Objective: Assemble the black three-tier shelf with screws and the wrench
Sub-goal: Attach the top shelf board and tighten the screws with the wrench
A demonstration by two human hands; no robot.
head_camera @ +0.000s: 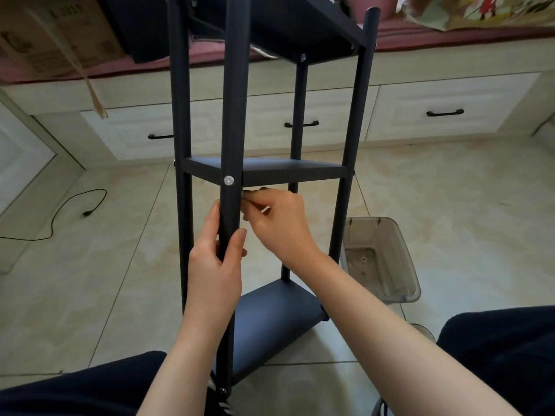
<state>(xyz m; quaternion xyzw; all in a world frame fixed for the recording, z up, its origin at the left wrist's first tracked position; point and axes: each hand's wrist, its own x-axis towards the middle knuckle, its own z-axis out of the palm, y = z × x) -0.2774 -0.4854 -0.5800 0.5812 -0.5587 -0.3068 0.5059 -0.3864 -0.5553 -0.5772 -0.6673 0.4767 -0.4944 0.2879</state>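
Black metal makes up the three-tier shelf (264, 171), which stands upright on the tiled floor (450, 190) between your knees, all three tiers already seated between the four posts. You have your left hand (214, 265) wrapped around the near post (231, 115) just below the middle tier, fingers and thumb curled on the tube, most likely to steady the frame while the other hand works. A silver screw head (228, 180) sits in that post at the level of the middle tier. Your right hand (279, 223) is tucked just behind the post under that tier, its fingers pinching a small silvery tool, probably the wrench (252, 199), though little of it shows. That placement suggests you are tightening the joint from the inner side. Beside the shelf, near your right forearm, a clear plastic bin (381, 259) rests on the floor. Pale drawers (435, 112) line the wall beyond.
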